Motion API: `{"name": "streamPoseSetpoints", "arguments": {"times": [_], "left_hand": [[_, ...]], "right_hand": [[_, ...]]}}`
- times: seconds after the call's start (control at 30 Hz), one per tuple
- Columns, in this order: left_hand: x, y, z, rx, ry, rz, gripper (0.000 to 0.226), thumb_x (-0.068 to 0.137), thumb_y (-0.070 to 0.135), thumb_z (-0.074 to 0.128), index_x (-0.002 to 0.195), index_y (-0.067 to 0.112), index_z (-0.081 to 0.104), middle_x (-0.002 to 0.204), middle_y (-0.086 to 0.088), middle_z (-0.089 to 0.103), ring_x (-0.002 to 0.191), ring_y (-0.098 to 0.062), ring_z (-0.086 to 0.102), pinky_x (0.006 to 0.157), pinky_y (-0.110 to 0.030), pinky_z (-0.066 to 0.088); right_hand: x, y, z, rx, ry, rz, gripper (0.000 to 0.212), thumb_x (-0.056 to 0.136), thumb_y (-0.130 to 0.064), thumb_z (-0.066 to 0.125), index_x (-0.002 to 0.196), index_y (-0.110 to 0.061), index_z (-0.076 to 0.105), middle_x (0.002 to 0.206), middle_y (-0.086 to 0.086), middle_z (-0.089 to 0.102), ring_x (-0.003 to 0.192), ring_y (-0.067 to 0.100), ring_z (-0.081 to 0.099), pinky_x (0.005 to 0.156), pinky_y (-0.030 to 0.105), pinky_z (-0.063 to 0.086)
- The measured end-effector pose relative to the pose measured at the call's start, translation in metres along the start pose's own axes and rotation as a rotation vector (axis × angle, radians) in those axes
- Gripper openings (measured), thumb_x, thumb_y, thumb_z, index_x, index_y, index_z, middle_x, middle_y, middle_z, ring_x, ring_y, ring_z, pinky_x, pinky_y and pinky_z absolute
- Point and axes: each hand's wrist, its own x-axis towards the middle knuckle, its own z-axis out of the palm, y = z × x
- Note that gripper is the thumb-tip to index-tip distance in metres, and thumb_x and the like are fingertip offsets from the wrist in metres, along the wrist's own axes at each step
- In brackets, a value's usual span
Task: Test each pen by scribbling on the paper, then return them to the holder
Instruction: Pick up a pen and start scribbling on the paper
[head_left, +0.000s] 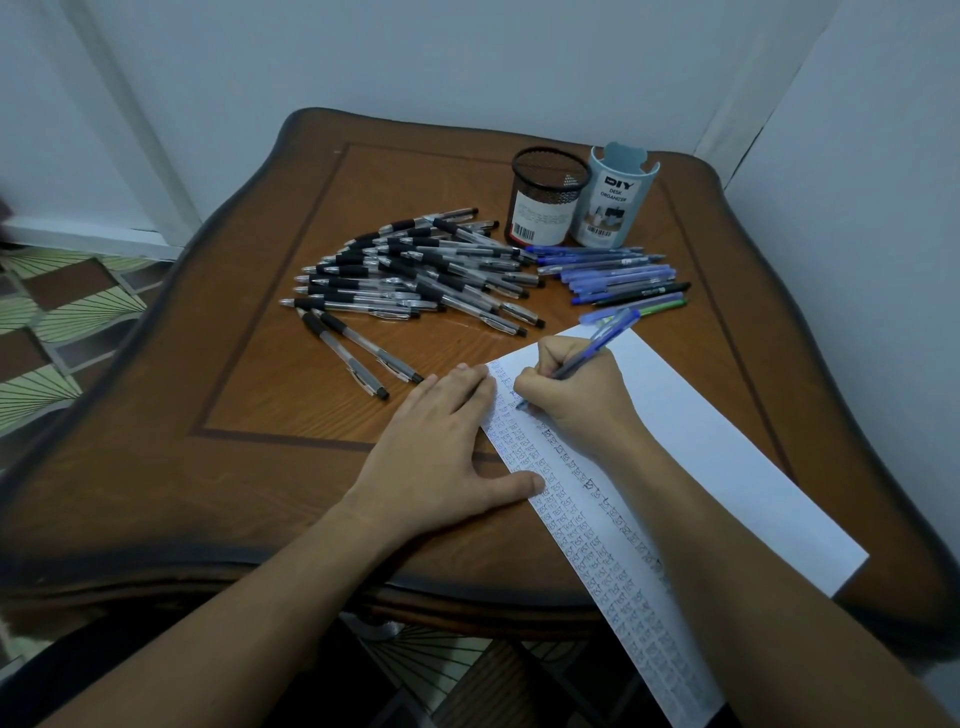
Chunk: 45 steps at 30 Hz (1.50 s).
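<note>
right grip (571, 395) pinches a scribbling blue pen (605, 340), left grip (431, 447) spread on the paper (701, 441); beyond them, pens (415, 275) await the holder (545, 202).

Pen pile (415, 275) left of holders (550, 197); paper (727, 441) nearer, right.

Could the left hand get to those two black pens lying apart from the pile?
Probably yes: the left hand rests flat on the paper, the two pens lie just beyond its fingertips, with bare table between.

Single head-worn wide-angle view, forward and down, close over the table (234, 415).
</note>
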Motion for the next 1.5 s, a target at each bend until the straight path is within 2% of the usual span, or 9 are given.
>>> {"name": "streamPoseSetpoints", "arguments": {"times": [0.27,0.5,0.8,1.03,1.13,1.27,1.37,1.43,1.5], "left_hand": [[0.000,0.000,0.001,-0.005,0.013,0.000,0.118,0.063,0.093,0.021,0.156,0.018,0.021,0.163,0.005,0.015,0.149,-0.010,0.007,0.115,-0.025,-0.006],[-0.001,0.001,0.001,0.002,0.016,-0.004,0.119,0.062,0.092,0.020,0.156,0.019,0.019,0.163,0.007,0.014,0.149,-0.008,0.005,0.114,-0.023,-0.009],[0.000,0.002,0.000,-0.003,0.015,-0.003,0.119,0.062,0.093,0.020,0.156,0.020,0.018,0.163,0.007,0.013,0.148,-0.007,0.003,0.113,-0.022,-0.010],[-0.001,0.000,0.001,-0.010,0.014,-0.004,0.119,0.062,0.093,0.021,0.156,0.019,0.019,0.163,0.006,0.013,0.149,-0.008,0.004,0.114,-0.022,-0.010],[0.000,0.000,0.001,-0.014,0.016,-0.008,0.120,0.062,0.094,0.023,0.156,0.019,0.021,0.163,0.006,0.014,0.149,-0.009,0.005,0.115,-0.024,-0.008],[-0.001,0.001,0.000,-0.009,0.008,-0.025,0.120,0.061,0.094,0.023,0.156,0.021,0.019,0.163,0.009,0.012,0.149,-0.007,0.004,0.115,-0.023,-0.007],[-0.001,0.001,0.000,-0.006,0.011,-0.034,0.120,0.061,0.094,0.024,0.156,0.021,0.018,0.163,0.009,0.011,0.148,-0.007,0.004,0.114,-0.023,-0.007],[-0.001,0.002,-0.001,0.005,0.006,-0.030,0.120,0.061,0.094,0.022,0.156,0.021,0.016,0.163,0.009,0.009,0.149,-0.007,0.003,0.114,-0.023,-0.008],[-0.002,0.001,-0.001,0.018,-0.006,-0.025,0.121,0.061,0.095,0.019,0.157,0.021,0.013,0.164,0.009,0.006,0.149,-0.007,0.000,0.114,-0.023,-0.009]], "right_hand": [[0.000,-0.001,0.001,-0.014,0.000,0.005,0.044,0.074,-0.004,0.067,0.048,-0.024,0.038,0.046,-0.009,0.036,0.051,0.011,0.041,0.054,0.027,0.037],[0.000,0.000,0.001,-0.024,0.000,0.013,0.035,0.068,-0.011,0.065,0.052,-0.020,0.036,0.052,0.004,0.035,0.058,0.019,0.040,0.057,0.033,0.036],[0.000,-0.001,-0.001,-0.057,0.023,-0.019,0.038,0.075,0.001,0.066,0.059,-0.003,0.032,0.055,0.008,0.033,0.058,0.017,0.036,0.055,0.028,0.031],[0.000,-0.004,-0.002,-0.090,0.042,0.005,0.036,0.078,0.004,0.064,0.058,-0.004,0.035,0.055,0.008,0.035,0.054,0.011,0.037,0.052,0.024,0.032],[0.008,-0.008,-0.008,0.164,0.144,0.118,0.032,0.087,0.008,0.054,0.061,-0.004,0.041,0.053,0.007,0.043,0.046,0.007,0.044,0.048,0.019,0.036],[0.014,-0.015,-0.022,0.571,0.132,0.311,0.040,0.102,-0.017,0.050,0.064,-0.011,0.041,0.045,0.002,0.040,0.047,0.015,0.036,0.045,0.025,0.023],[0.011,-0.022,-0.029,0.524,0.120,0.349,0.036,0.103,-0.046,0.042,0.095,-0.013,0.055,0.042,-0.001,0.038,0.038,0.011,0.036,0.044,0.023,0.025],[0.010,-0.025,-0.035,0.441,0.098,0.351,0.044,0.102,-0.052,0.034,0.114,-0.017,0.057,0.043,-0.001,0.041,0.038,0.010,0.036,0.044,0.024,0.026],[0.007,-0.028,-0.039,0.336,0.076,0.342,0.039,0.101,-0.052,0.034,0.111,-0.022,0.057,0.044,-0.001,0.043,0.038,0.010,0.036,0.045,0.025,0.028]]}}
